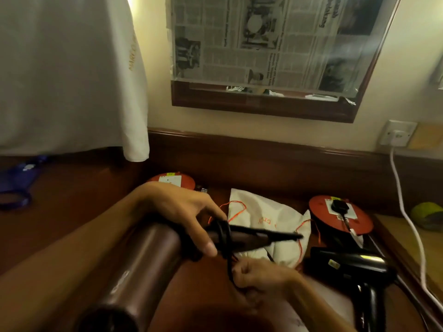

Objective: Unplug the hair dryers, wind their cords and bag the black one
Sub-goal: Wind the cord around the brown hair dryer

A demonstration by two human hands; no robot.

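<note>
1. Head view: my left hand grips the brown dryer at its handle, fingers curled over the wraps of black cord already wound there.
2. My right hand, at 6 o'clock from the wraps, pinches the cord's loose run; the plug end is hidden, so I cannot tell how much is left.
3. To wind well, I judge each turn should lie tight beside the last, the left thumb pinning it while the right feeds under steady tension.
4. The black dryer lies at 3 o'clock on the desk, its plug seemingly in the orange reel: still to unplug.
5. The white bag waits at 12 o'clock, just behind the handle.
</note>
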